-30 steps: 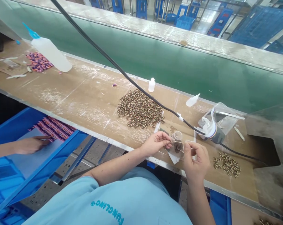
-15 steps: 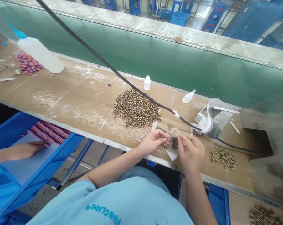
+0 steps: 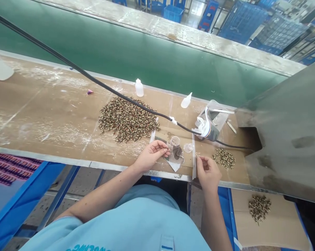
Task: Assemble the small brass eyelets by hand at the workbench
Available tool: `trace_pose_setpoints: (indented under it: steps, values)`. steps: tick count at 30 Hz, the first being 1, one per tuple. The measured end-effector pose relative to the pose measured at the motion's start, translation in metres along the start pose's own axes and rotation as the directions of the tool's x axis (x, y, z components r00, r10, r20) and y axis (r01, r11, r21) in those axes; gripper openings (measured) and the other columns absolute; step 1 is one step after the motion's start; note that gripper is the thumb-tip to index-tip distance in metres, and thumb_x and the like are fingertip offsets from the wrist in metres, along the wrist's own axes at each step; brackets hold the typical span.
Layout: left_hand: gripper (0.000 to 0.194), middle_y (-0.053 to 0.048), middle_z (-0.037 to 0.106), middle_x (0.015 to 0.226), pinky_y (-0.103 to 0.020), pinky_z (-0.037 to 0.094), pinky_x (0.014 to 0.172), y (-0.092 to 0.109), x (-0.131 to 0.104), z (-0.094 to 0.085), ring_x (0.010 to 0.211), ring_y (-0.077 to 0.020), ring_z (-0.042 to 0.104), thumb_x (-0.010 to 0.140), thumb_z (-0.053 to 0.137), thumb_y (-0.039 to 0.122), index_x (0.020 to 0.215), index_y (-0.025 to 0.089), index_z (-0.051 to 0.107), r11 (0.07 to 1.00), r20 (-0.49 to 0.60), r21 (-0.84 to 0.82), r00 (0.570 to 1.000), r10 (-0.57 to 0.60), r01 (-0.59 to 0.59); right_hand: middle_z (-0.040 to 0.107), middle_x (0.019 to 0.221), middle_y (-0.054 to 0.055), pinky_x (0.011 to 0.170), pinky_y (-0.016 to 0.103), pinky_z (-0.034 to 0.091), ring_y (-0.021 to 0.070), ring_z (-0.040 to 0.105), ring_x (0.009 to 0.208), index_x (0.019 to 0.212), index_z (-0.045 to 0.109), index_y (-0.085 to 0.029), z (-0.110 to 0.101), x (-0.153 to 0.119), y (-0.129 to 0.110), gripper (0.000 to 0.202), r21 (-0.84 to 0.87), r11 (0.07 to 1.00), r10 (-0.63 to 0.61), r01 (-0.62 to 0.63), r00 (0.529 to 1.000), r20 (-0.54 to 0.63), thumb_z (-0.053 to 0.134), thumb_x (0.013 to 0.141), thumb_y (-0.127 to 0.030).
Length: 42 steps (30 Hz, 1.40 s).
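Note:
My left hand (image 3: 154, 154) pinches a small brown piece between thumb and finger, just left of a crumpled camouflage-patterned cloth (image 3: 177, 153). A small clear ring-shaped dish (image 3: 175, 141) rests at the top of that cloth. To the right lies a clear round dish (image 3: 189, 148). My right hand (image 3: 208, 170) is closed, its fingertips low over the table beside a white strip (image 3: 194, 160) and some tiny pale bits; whatever they hold is too small to make out. A big pile of small brown-and-gold curved pieces (image 3: 127, 120) spreads left of my hands. A smaller pile (image 3: 225, 158) sits right of my right hand.
A black cable (image 3: 94, 80) crosses above the table to a strapped device (image 3: 211, 130) by a clear bag (image 3: 220, 111). Two small white bottles (image 3: 139, 89) stand or lean near the green belt (image 3: 121, 55). A metal wall (image 3: 283, 139) bounds the right; another pile (image 3: 259, 208) lies on cardboard below.
My hands have come apart: the right one moved away from the left, rightward toward the white strip. The left still pinches its piece. The view has turned right, and the neighbour's hand has left it.

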<state>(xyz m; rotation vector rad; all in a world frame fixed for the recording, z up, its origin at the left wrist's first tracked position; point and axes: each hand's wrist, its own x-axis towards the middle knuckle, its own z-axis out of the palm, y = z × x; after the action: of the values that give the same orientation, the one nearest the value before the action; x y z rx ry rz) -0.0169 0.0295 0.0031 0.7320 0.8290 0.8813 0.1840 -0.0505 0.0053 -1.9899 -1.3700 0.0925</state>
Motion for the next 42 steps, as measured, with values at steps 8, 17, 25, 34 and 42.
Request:
trace_pose_setpoints:
  steps: [8, 17, 25, 34, 42]
  values:
    - [0.024, -0.001, 0.066, 0.073, -0.023, 0.052, 0.065, -0.002, 0.0, 0.0, 0.065, -0.0104, 0.063, 0.067, 0.074, 0.028, 0.077, 0.014, 0.058, 0.999, -0.026, 0.036, 1.0, 0.013, -0.012, 0.062, 0.069, 0.003, 0.055, 0.026, 0.044, 0.0118, 0.053, 0.055, 0.075, 0.065, -0.017, -0.002, 0.007, 0.022, 0.032, -0.027, 0.999, -0.02, 0.022, 0.997, 0.076, 0.048, 0.084, -0.044]
    - [0.023, -0.001, 0.066, 0.073, -0.024, 0.052, 0.066, -0.003, 0.0, -0.001, 0.065, -0.0105, 0.063, 0.068, 0.074, 0.027, 0.077, 0.014, 0.058, 0.999, -0.022, 0.037, 1.0, 0.007, -0.006, 0.061, 0.069, 0.003, 0.061, 0.027, 0.044, 0.0132, 0.054, 0.06, 0.076, 0.064, -0.018, 0.001, 0.01, 0.021, 0.029, -0.082, 0.993, -0.082, 0.089, 0.993, 0.083, 0.048, 0.085, -0.041]
    - [0.025, -0.001, 0.064, 0.072, -0.025, 0.051, 0.066, -0.001, 0.0, 0.0, 0.064, -0.0104, 0.062, 0.066, 0.075, 0.029, 0.076, 0.014, 0.058, 1.0, -0.019, 0.017, 1.0, -0.007, 0.007, 0.059, 0.067, 0.003, 0.061, 0.027, 0.043, 0.0137, 0.054, 0.06, 0.075, 0.065, -0.018, 0.007, 0.011, 0.022, 0.032, -0.119, 0.99, -0.07, 0.081, 0.993, 0.099, 0.046, 0.084, -0.041]
    - [0.028, 0.0, 0.064, 0.07, -0.023, 0.051, 0.064, -0.001, -0.001, -0.002, 0.064, -0.0098, 0.063, 0.065, 0.076, 0.032, 0.076, 0.014, 0.057, 1.0, -0.008, -0.019, 1.0, 0.012, -0.012, 0.06, 0.064, 0.002, 0.058, 0.027, 0.045, 0.0113, 0.051, 0.053, 0.07, 0.065, -0.017, -0.001, 0.008, 0.022, 0.028, -0.025, 0.999, 0.022, -0.02, 0.997, 0.08, 0.053, 0.078, -0.041]
    - [0.032, -0.005, 0.07, 0.078, -0.03, 0.053, 0.076, -0.009, -0.014, 0.021, 0.074, -0.0151, 0.068, 0.07, 0.074, 0.03, 0.079, 0.015, 0.048, 0.968, 0.079, -0.167, 0.981, -0.175, 0.186, 0.062, 0.07, 0.002, 0.055, 0.025, 0.046, 0.0112, 0.055, 0.059, 0.074, 0.064, -0.016, 0.016, -0.014, -0.012, 0.021, 0.44, 0.878, 0.105, -0.187, 0.973, 0.205, 0.06, 0.076, -0.037]
